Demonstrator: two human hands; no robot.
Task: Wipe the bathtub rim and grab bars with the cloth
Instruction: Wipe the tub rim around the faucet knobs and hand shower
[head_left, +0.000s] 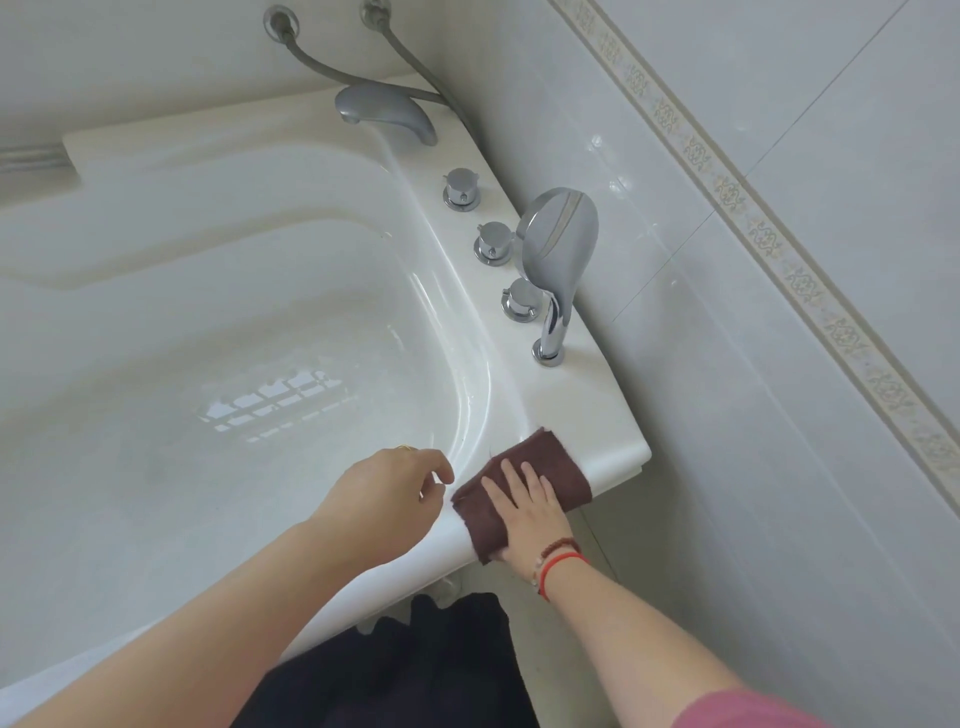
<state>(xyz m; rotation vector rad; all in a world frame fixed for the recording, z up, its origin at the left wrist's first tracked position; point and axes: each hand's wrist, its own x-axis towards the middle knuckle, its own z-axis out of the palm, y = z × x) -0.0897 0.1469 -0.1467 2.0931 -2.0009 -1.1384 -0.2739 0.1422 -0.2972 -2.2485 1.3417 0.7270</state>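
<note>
A brown cloth (545, 462) lies folded over the white bathtub rim (592, 415) near its front right corner. My right hand (524, 512) presses flat on the cloth with straight fingers, a red string and beads on the wrist. My left hand (389, 491) hovers just left of the cloth above the rim's inner edge, fingers loosely curled and holding nothing. No grab bar is in view.
On the rim's right side stand three chrome knobs (491, 241) and a chrome hand shower (558, 244). A spout (384, 111) with two hoses sits at the far corner. Tiled wall (779, 312) rises close on the right. The tub basin (234, 364) is on the left.
</note>
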